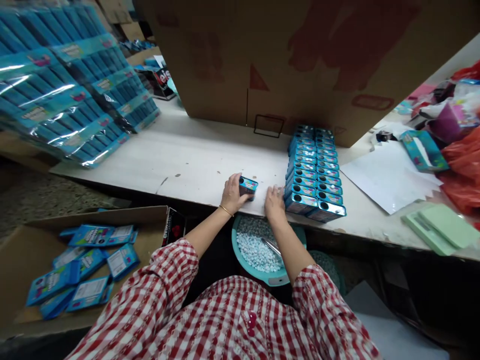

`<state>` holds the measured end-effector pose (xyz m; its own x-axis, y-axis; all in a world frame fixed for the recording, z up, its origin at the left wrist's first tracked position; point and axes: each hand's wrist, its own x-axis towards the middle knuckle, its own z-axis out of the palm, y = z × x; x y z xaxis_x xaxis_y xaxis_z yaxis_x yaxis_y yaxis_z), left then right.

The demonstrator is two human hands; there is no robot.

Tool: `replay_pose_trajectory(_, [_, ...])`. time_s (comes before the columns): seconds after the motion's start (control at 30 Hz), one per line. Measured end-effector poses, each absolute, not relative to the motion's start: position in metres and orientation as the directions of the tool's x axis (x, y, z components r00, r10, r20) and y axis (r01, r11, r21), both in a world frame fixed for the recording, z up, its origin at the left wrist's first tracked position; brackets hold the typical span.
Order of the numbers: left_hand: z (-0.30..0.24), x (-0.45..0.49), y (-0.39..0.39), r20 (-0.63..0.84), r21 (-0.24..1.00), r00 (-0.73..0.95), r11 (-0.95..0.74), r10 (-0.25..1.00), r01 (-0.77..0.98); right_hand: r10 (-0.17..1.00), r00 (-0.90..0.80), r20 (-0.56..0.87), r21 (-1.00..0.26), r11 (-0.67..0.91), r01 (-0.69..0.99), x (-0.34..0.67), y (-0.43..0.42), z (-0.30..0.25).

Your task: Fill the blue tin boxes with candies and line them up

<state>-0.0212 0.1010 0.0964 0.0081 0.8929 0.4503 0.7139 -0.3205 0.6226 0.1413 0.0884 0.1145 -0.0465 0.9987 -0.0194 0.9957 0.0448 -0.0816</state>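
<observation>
My left hand (233, 194) is closed around a small blue box (248, 187) standing on the near edge of the white table (195, 155). My right hand (274, 201) rests on the table edge beside it, fingers curled, next to two long rows of the same blue boxes (314, 170) standing upright with round holes on top. Whether the right hand holds anything is hidden. Below the table edge, between my arms, a teal bowl (280, 278) holds small pale candies (255, 245) and a metal scoop (272, 246).
A large cardboard carton (300, 65) stands at the back of the table. Shrink-wrapped packs of blue boxes (71, 85) are stacked at left. A cardboard box (33, 245) with flat blue cartons sits low left. White paper (390, 175), green pads (438, 227) and red bags (463, 170) lie right.
</observation>
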Motion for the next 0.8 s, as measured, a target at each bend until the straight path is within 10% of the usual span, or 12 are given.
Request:
replay_pose_trajectory(0.43, [0.093,-0.037,0.089,0.450,0.751,-0.039,-0.355,0.892,0.557,0.978,-0.207,0.037,0.038,0.205,0.978,0.163,0.087,0.095])
replay_pose_trajectory(0.8, [0.098,-0.013,0.136,0.436,0.763,-0.011,-0.364,0.900,0.534,0.862,-0.399,0.312,-0.301,0.488,0.819,0.202,-0.024,0.057])
